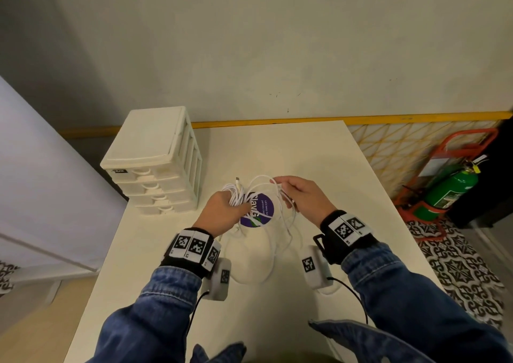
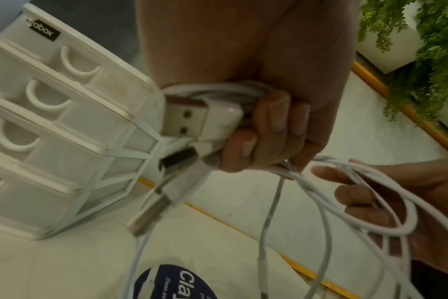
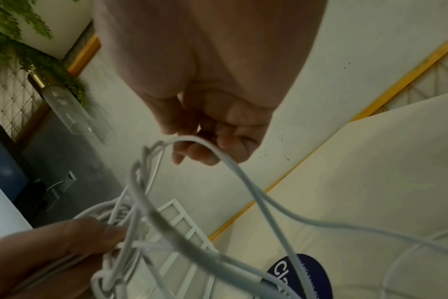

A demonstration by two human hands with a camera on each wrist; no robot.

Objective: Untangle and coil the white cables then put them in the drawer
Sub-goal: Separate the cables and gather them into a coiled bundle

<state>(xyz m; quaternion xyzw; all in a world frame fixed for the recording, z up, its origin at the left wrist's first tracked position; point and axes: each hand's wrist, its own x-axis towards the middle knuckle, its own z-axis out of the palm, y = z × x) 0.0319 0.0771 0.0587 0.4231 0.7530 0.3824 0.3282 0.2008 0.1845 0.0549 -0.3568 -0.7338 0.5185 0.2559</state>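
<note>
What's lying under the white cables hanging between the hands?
Under the white cables lies a round purple sticker on the white table. The left hand and cable strands cover part of its print.

The table (image 1: 305, 151) is viewed from above by the head camera, tilted forward and down. Each hand is framed at close range from its wrist. The drawer unit (image 1: 155, 162), at ten o'clock, is shared by all three views.

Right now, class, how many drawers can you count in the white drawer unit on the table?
4, stacked in the drawer unit: top drawer, second drawer, third drawer, bottom drawer. All look closed.
</note>
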